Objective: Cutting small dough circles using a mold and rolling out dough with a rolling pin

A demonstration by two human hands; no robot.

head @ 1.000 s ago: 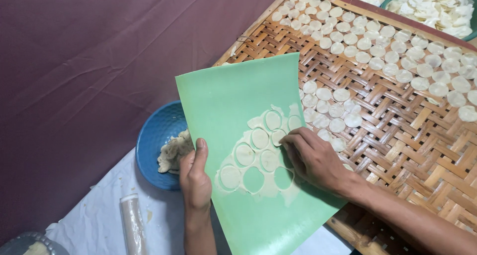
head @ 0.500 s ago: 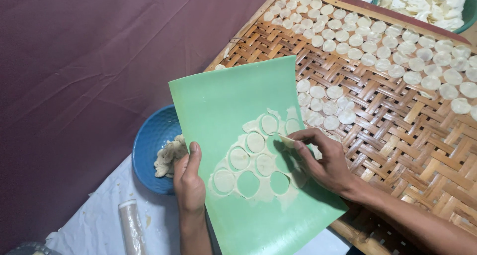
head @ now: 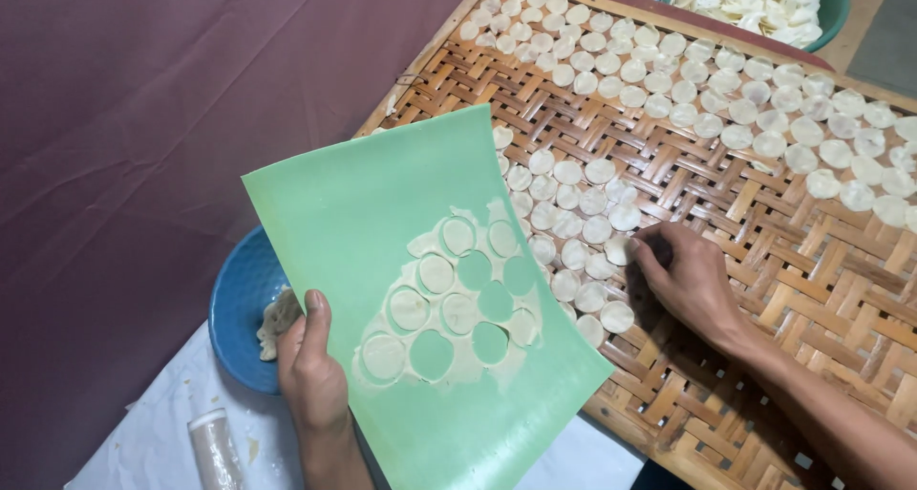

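At the far left a dark purple cloth (head: 143,117) covers the ground. Near the bottom edge a white cloth (head: 153,442) lies with a clear plastic roller (head: 215,450) on it. Just right of that sits a blue bowl (head: 239,308) holding scraps of pale dough (head: 277,320), partly hidden by the green sheet.

The left hand (head: 313,375) grips the lower left edge of a green plastic sheet (head: 382,213), thumb lying on the front face and the other fingers out of sight behind it. The sheet is held tilted up, its lower right part hanging over the edge of the tray. A thin layer of dough (head: 449,304) sticks to the sheet's middle; several round discs are still in it, and round holes show green where others have been taken out.

Right of the sheet lies a woven bamboo tray (head: 764,261), carrying rows of small round dough discs (head: 669,79). The right hand (head: 693,280) rests on the tray, fingers curled, its fingertips pinching or pressing one disc (head: 621,249) at the end of a cluster just beside the sheet. At the top right a green bowl (head: 833,12) holds a heap of pale pieces.
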